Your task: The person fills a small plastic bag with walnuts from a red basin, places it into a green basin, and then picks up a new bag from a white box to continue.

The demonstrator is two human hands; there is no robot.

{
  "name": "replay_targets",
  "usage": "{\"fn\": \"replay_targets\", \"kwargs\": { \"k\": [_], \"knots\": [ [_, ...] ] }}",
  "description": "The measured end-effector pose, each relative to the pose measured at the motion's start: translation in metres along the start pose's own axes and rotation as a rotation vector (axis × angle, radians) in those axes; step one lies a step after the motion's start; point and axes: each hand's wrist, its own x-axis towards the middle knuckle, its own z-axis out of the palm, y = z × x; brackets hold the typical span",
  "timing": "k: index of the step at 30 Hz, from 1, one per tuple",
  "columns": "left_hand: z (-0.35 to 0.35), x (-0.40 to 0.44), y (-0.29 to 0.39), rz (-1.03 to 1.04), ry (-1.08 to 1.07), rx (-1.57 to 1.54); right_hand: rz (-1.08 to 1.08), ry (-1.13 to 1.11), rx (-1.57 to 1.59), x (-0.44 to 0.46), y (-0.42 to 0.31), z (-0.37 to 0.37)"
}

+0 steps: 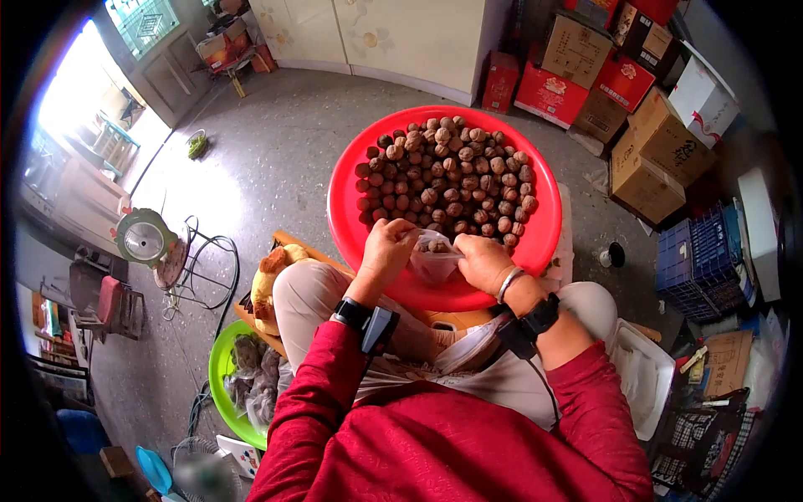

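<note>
A large red basin (341,201) full of walnuts (443,171) rests in front of my knees. Over its near edge hangs a clear plastic bag (434,265) with a few walnuts inside. My left hand (388,249) is closed on the left side of the bag's mouth, fingers pinched together. On the opposite side, my right hand (485,263) grips the bag's rim with thumb and bent fingers. The bag's mouth is spread between both hands, just below the walnut heap.
At lower left, a green basin (219,368) holds filled plastic bags (251,372). A white tray (665,372) lies right of my knee. Cardboard boxes (652,180) and a blue crate (698,263) stand at right. A heater (144,240) and cable are at left.
</note>
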Motion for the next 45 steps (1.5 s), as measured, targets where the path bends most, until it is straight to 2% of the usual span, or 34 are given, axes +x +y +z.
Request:
{"fn": "replay_targets", "kwargs": {
  "k": [1, 3, 4, 7, 10, 11, 13, 15, 21, 32, 34, 37, 39, 41, 43, 45],
  "knots": [
    [0.002, 0.001, -0.004, 0.001, 0.001, 0.0, -0.001, 0.001, 0.0, 0.0, 0.007, 0.004],
    [0.006, 0.004, -0.012, 0.191, 0.016, -0.125, -0.087, 0.041, 0.059, 0.001, 0.014, 0.006],
    [0.006, 0.003, -0.012, 0.193, 0.018, -0.125, -0.089, 0.042, 0.058, 0.0, 0.014, 0.005],
    [0.005, 0.0, -0.011, 0.309, -0.08, -0.179, -0.089, 0.082, 0.026, 0.0, 0.015, 0.004],
    [0.006, -0.003, -0.009, 0.388, -0.153, 0.103, -0.074, 0.105, 0.021, 0.002, 0.014, 0.003],
    [0.007, -0.004, -0.009, 0.389, -0.153, 0.104, -0.052, 0.067, -0.022, 0.003, 0.013, 0.002],
    [0.007, -0.007, -0.006, 0.408, -0.106, 0.311, -0.031, 0.031, -0.065, 0.003, 0.011, -0.001],
    [0.005, -0.01, -0.003, 0.431, -0.094, 0.3, -0.044, 0.059, 0.07, 0.003, 0.011, 0.0],
    [0.007, -0.009, -0.004, 0.457, -0.072, 0.319, -0.093, 0.091, 0.14, 0.003, 0.004, -0.001],
    [0.009, -0.007, -0.007, 0.53, -0.023, 0.351, -0.266, 0.177, 0.158, 0.011, 0.015, 0.008],
    [0.011, -0.007, -0.009, 0.6, 0.032, 0.245, -0.308, 0.205, 0.167, 0.013, 0.018, 0.013],
    [0.002, -0.017, 0.002, 0.542, -0.014, 0.339, -0.287, 0.189, 0.19, 0.01, 0.007, 0.003],
    [0.005, -0.017, -0.001, 0.58, 0.065, 0.288, -0.283, 0.212, 0.25, 0.009, 0.005, 0.003],
    [0.007, -0.014, -0.002, 0.596, 0.174, 0.203, -0.185, 0.183, 0.335, 0.007, -0.006, -0.004],
    [0.006, -0.007, -0.006, 0.662, 0.215, 0.027, -0.156, 0.255, 0.374, 0.009, 0.001, 0.001],
    [0.007, -0.005, -0.004, 0.609, 0.322, -0.146, -0.093, 0.21, 0.484, 0.013, 0.027, 0.011]
  ]
}}
